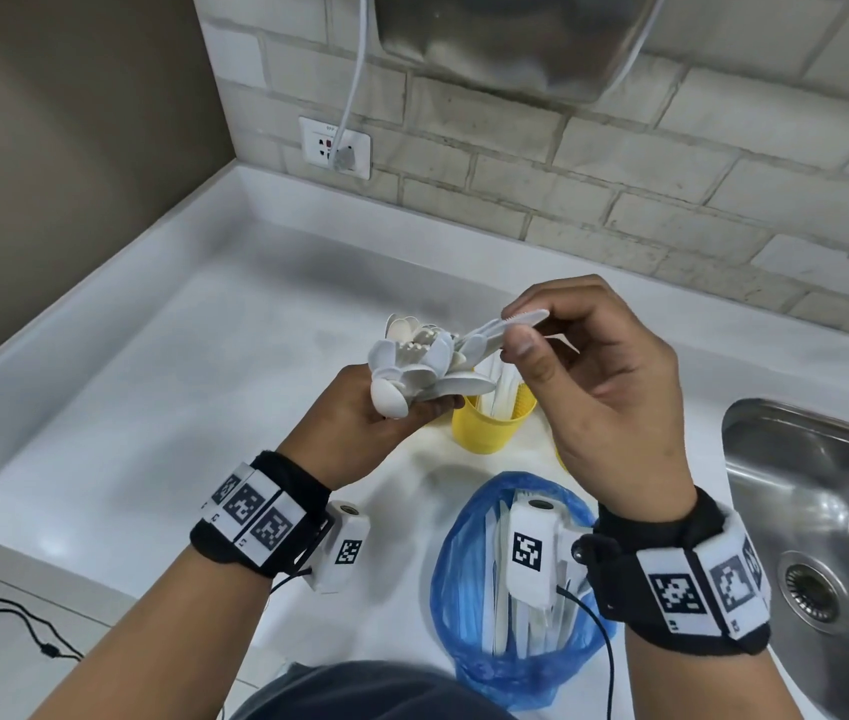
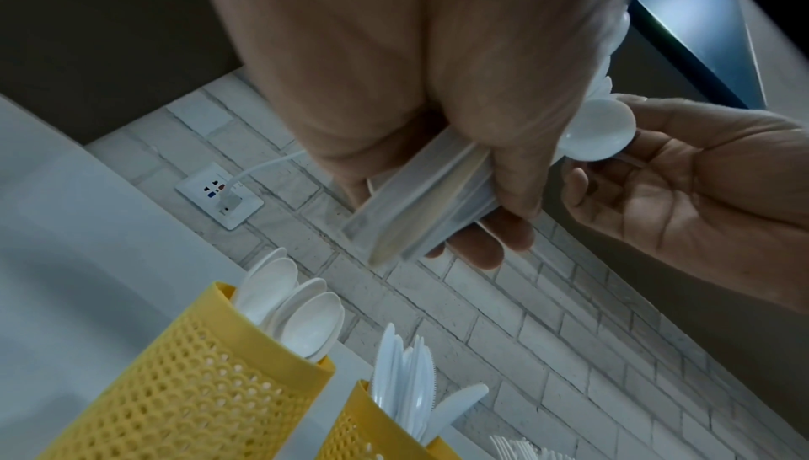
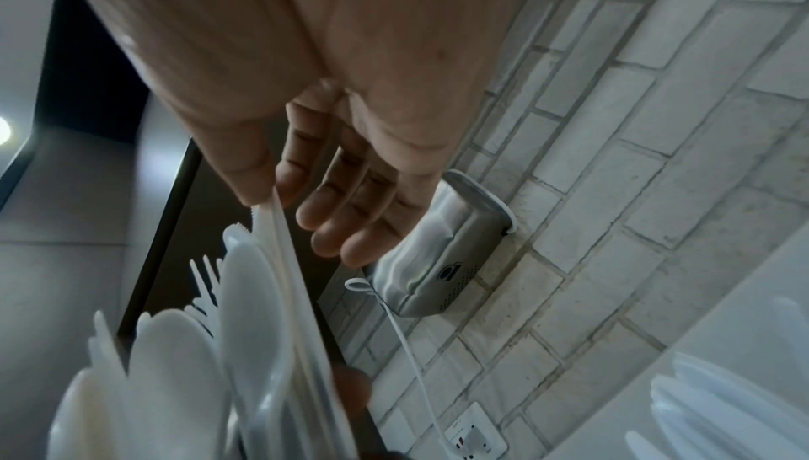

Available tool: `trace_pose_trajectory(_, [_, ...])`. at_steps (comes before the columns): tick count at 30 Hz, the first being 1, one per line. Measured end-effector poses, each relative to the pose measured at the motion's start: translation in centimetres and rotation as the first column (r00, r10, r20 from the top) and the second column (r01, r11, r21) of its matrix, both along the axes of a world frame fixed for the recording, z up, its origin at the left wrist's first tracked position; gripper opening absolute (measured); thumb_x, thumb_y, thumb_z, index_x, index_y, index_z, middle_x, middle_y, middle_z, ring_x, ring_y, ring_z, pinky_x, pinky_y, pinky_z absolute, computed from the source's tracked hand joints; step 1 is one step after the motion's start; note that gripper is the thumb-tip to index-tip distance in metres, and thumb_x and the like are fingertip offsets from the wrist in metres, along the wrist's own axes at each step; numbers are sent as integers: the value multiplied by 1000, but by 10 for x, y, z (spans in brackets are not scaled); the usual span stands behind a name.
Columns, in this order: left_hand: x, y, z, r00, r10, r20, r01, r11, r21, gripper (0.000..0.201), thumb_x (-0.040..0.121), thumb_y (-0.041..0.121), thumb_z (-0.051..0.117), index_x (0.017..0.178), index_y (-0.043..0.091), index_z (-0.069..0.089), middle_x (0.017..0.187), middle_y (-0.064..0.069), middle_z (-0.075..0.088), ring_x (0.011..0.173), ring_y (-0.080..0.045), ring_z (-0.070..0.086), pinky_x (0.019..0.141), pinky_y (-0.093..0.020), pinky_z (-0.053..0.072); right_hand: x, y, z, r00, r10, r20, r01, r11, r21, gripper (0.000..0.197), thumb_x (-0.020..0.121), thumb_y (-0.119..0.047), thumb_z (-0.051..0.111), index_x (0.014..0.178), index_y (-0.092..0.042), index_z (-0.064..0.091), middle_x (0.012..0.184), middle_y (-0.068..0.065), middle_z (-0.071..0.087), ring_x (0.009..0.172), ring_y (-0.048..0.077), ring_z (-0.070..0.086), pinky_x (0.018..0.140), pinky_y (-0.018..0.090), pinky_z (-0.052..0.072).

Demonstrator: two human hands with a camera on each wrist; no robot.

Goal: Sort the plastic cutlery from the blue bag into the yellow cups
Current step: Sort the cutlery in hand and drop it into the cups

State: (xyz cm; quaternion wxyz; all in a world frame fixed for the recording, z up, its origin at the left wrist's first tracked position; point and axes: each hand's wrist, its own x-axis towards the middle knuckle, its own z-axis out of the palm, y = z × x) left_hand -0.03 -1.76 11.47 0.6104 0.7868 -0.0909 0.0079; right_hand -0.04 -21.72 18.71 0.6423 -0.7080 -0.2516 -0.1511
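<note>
Between the right thumb and forefinger, a white plastic knife (image 1: 526,320) is pinched near its serrated blade end, its handle running back down into the bundle of mixed cutlery (image 1: 414,363); that bundle, spoons, forks and knives together, is clamped by its handles in the left hand (image 1: 360,423), fingers curled tight round it, heads fanned upward; right hand (image 1: 604,387) holds narrow at the pinch, remaining fingers loosely spread and carrying nothing.

Just below the pinch, on the counter: a yellow cup (image 1: 490,426) with white handles standing in it; left wrist view shows one mesh cup of spoons (image 2: 302,312), a second cup of knives (image 2: 411,384) beside it, and fork tines at the frame's bottom edge, their holder not visible; nearer the body from the grip, the blue bag (image 1: 464,605) lies open on the counter with more white cutlery inside; off to the right-hand side, a steel sink (image 1: 827,511).

Step in hand, as I judge it: drawing one knife clear of the bundle; best done by pulling along the handle's own line while the left hand eases only slightly, so neighbours do not ride out with it; then drop it handle-first into the knife cup; risk: spoon bowls nest and snag, spilling pieces.
</note>
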Motion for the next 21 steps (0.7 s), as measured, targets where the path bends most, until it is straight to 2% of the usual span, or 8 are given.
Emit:
trace_pose_trajectory(2, [0,0,0,1000,1,-11,-1,1000,6,18,90,26,78,108,26,77,103,11,78,99,-7,71,88,-22,55,1,-1,1,999,-29,35,29,1000,-9,4,95,1,66,100,0,67,98,22,62,89,34,64,81,35,51])
trace_pose_trajectory(5, [-2,0,1,999,3,-32,-3,1000,-1,16,89,26,79,105,28,77,101,16,77,98,-3,70,85,-15,51,-1,-3,6,997,-63,37,60,995,77,8,96,0,65,102,-4,65,96,21,64,82,36,64,79,37,53])
trace_pose_trajectory(7, [-3,0,1,999,7,-39,-7,1000,2,15,89,27,79,104,28,78,100,17,77,97,-2,70,83,-14,51,-2,-3,9,997,-74,34,70,992,103,13,96,1,63,104,-9,64,95,18,64,78,38,63,78,41,55])
trace_pose_trajectory(12, [-4,1,2,998,14,-60,-14,1000,6,17,88,33,79,103,26,78,99,13,77,98,-8,71,90,-28,53,-2,-2,11,996,-91,15,88,986,139,13,97,-2,61,103,-14,62,91,14,65,75,39,63,76,40,56])
trace_pose_trajectory(17, [-4,2,-1,995,-30,-91,29,1000,-3,23,87,44,77,100,25,79,100,5,78,101,-18,72,97,-48,54,1,-5,7,995,-93,34,95,993,-73,7,96,-6,70,98,-11,66,94,16,66,83,29,66,78,32,53])
trace_pose_trajectory(19, [-4,2,-2,995,-48,-89,48,999,-10,26,87,46,77,101,24,79,101,5,78,102,-18,72,99,-50,53,1,-6,5,993,-109,45,113,987,-111,6,96,-6,70,97,-11,67,92,15,67,82,24,66,77,28,52])
trace_pose_trajectory(21, [-4,3,-1,995,-52,-89,51,999,-14,28,87,45,75,100,21,80,99,5,79,100,-17,73,99,-49,53,-1,-5,5,989,-136,52,140,986,-92,6,98,-6,67,96,-11,65,89,12,69,80,24,69,75,34,55])
